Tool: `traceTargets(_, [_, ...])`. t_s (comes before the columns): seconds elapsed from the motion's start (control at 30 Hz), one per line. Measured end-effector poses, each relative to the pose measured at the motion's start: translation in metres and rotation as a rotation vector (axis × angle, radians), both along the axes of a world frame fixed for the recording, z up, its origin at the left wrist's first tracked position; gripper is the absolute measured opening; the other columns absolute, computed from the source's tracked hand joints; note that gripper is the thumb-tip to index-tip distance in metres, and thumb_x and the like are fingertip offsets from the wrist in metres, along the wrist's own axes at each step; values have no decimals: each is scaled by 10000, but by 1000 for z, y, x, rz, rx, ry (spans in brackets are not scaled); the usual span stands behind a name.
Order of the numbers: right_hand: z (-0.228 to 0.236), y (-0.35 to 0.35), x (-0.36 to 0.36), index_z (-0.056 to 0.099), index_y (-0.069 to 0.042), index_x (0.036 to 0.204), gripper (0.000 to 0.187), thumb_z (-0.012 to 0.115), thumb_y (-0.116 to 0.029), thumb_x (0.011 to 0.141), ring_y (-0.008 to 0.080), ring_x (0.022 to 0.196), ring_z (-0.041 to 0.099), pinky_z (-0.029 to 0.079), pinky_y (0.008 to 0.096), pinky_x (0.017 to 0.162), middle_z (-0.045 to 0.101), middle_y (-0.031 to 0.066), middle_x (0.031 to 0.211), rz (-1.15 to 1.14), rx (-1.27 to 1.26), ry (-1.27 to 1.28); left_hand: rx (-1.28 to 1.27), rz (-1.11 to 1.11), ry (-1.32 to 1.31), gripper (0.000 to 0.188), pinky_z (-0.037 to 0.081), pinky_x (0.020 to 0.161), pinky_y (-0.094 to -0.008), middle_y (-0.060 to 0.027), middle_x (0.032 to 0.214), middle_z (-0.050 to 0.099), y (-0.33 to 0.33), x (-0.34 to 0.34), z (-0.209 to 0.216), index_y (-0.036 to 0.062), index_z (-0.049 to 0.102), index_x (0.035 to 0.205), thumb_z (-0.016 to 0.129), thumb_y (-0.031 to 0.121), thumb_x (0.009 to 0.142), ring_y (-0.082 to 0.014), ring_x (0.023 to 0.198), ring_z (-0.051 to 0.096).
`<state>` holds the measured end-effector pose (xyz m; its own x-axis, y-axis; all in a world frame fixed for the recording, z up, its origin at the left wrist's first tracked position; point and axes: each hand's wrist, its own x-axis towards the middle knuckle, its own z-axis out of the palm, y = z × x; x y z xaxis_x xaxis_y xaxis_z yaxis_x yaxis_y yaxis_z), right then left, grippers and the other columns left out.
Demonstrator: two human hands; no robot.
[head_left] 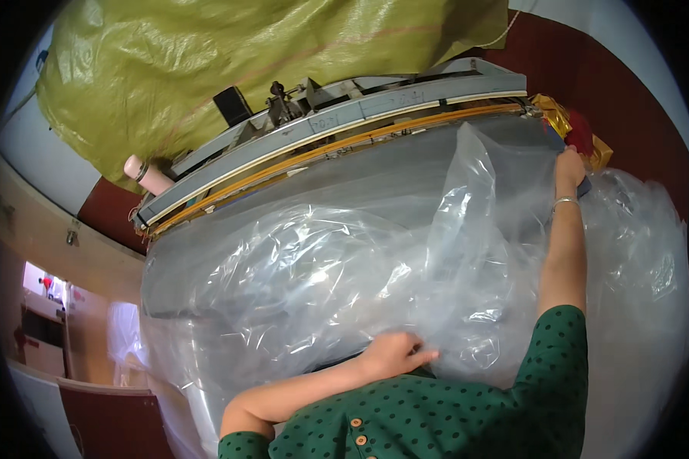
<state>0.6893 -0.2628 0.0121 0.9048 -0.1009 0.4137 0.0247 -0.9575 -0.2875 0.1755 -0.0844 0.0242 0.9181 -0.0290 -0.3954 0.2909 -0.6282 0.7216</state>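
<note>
Clear plastic film (314, 268) lies crumpled and shiny over the grey work surface, with one fold standing up in a peak right of the middle. My right arm stretches to the far right corner. There my right hand (569, 167) is closed on a dark blue flat piece (584, 187), which shows on both sides of the fist; its full shape is hidden. Close to my body, my left hand (394, 354) rests at the near edge of the film. Its thumb stands apart and its fingers bend loosely, with nothing seen in them.
A long grey metal machine beam (344, 116) with an orange strip (344, 138) spans the far side. A pink bottle (148, 174) stands at its left end. Behind hangs a yellow-green sheet (230, 46). Gold and red material (578, 130) bunches at the far right; more film (639, 252) drapes below.
</note>
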Motion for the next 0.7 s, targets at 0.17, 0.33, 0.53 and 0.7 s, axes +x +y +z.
traceTargets(0.17, [-10, -2, 9, 559, -44, 997, 285, 357, -219, 898, 347, 897, 611, 479, 452, 753, 632, 195, 941, 28, -30, -27, -102, 270, -379, 286, 465, 679, -352, -139, 765, 582, 53, -39, 34, 12, 588, 811, 468, 258, 894, -262, 710, 567])
traceTargets(0.33, [-2, -3, -1, 558, -63, 991, 284, 364, -254, 909, 369, 908, 590, 461, 471, 746, 617, 215, 931, 116, -94, -12, -973, 1242, -1149, 254, 515, 689, -333, -37, 879, 601, 167, -137, 144, 74, 542, 960, 491, 317, 906, -118, 771, 591])
traceTargets(0.53, [-8, -11, 8, 543, -65, 982, 289, 351, -272, 916, 402, 901, 575, 441, 501, 739, 608, 234, 915, 135, -62, -35, -580, 1005, -885, 665, 476, 791, -357, -92, 1099, 561, 125, -149, 74, 38, 400, 1236, 600, 479, 782, -196, 876, 591])
traceTargets(0.7, [-8, 4, 8, 535, -64, 978, 297, 337, -277, 920, 409, 907, 568, 435, 505, 744, 605, 229, 939, 154, -45, -27, 125, 731, -363, 227, 446, 778, -404, -211, 920, 600, 54, -152, -3, 2, 595, 976, 562, 151, 807, -311, 875, 575])
